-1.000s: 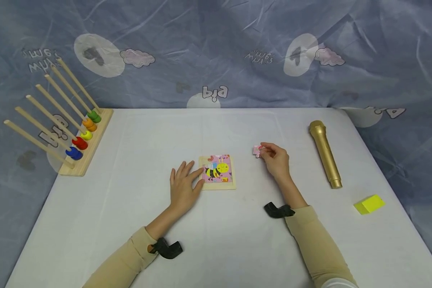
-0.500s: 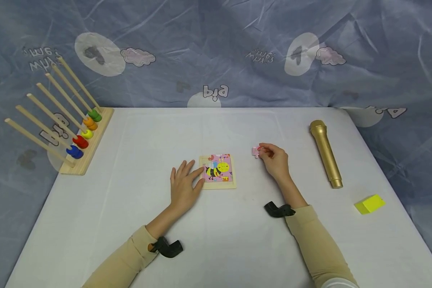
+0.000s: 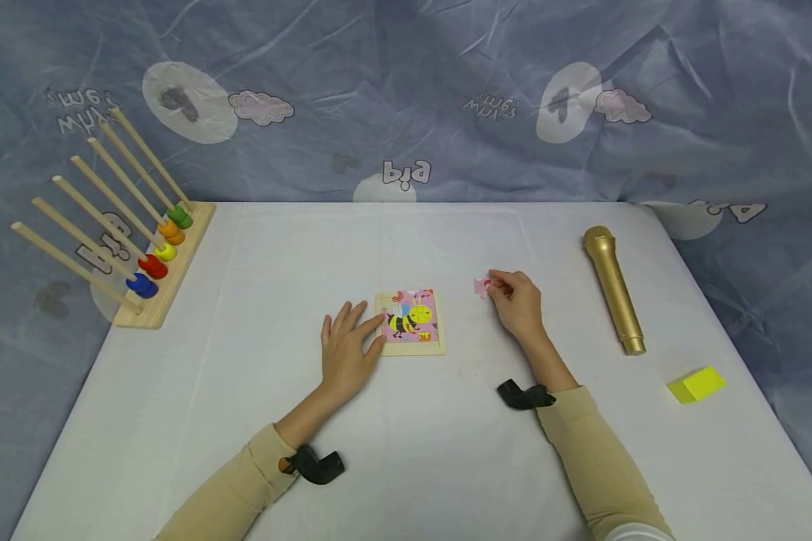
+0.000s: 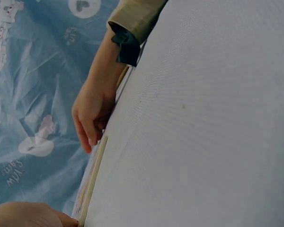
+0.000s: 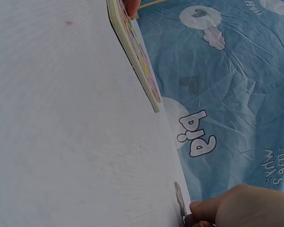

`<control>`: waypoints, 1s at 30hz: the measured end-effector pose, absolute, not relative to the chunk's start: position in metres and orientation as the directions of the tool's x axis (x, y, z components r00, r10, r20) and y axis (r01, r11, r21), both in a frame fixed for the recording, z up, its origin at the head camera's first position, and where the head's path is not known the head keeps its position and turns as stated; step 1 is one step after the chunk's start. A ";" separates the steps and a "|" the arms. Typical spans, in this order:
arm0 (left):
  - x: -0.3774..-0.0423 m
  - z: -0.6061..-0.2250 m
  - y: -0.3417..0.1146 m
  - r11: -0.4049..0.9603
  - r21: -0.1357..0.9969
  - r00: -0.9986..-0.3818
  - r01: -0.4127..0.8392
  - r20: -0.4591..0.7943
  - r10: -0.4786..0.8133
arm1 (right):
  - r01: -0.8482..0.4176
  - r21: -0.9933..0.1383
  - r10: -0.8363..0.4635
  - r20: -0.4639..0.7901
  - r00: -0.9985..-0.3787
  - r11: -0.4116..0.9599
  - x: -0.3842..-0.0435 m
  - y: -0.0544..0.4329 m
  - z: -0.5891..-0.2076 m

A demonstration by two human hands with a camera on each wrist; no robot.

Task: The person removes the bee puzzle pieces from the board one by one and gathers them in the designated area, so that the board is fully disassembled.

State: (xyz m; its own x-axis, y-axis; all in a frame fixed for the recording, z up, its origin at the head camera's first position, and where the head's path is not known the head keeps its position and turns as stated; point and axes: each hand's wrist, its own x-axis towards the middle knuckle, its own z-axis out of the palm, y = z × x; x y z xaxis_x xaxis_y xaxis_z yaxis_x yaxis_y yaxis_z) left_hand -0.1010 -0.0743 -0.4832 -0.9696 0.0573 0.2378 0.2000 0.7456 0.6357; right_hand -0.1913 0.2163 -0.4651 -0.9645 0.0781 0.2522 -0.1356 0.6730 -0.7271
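Note:
A jigsaw puzzle with a yellow bee on pink (image 3: pixel 411 319) sits in a pale wooden frame near the middle of the table. My left hand (image 3: pixel 347 353) lies with spread fingers at its left side, the index finger and thumb touching the frame's edge. To the right of the puzzle, my right hand (image 3: pixel 518 303) pinches a small pink puzzle piece (image 3: pixel 481 286) between thumb and fingers. In the right wrist view, that puzzle piece (image 5: pixel 179 198) shows almost edge-on beside the thumb. The fingertips hide part of it.
At the left stands a wooden peg rack (image 3: pixel 165 285) with coloured beads low on its rods. A gold microphone (image 3: pixel 614 291) lies to the right of my right hand, and a yellow block (image 3: pixel 696 385) sits nearer the right edge. A printed grey-blue cloth (image 3: pixel 325 98) hangs behind the white table.
The puzzle piece has tilted slightly in my right hand, which stays nearly in place. My left hand has kept its position at the puzzle.

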 end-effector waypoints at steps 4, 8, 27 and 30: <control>-0.101 -0.483 -0.074 0.748 0.634 -0.970 0.198 0.237 0.056 | -0.137 -0.730 0.081 0.255 -0.964 0.670 -0.191 0.216 -0.465; -0.100 -0.483 -0.074 0.745 0.635 -0.967 0.204 0.247 0.055 | -0.138 -0.734 0.092 0.263 -0.960 0.665 -0.190 0.216 -0.465; -0.100 -0.481 -0.075 0.747 0.631 -0.966 0.207 0.252 0.054 | -0.197 -0.824 -0.035 0.211 -0.977 0.531 -0.176 0.151 -0.439; -0.100 -0.481 -0.074 0.750 0.631 -0.969 0.199 0.240 0.055 | -0.239 -0.825 -0.096 0.221 -0.971 0.513 -0.174 0.135 -0.438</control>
State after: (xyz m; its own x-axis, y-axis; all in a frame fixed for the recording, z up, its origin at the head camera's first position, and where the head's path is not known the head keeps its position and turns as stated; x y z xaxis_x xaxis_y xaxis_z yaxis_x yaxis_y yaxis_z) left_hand -0.1001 -0.0745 -0.4805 -0.9693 0.0549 0.2398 0.1985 0.7502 0.6307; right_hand -0.1742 0.1352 -0.4377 -0.9705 -0.0963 0.2209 -0.2386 0.5131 -0.8245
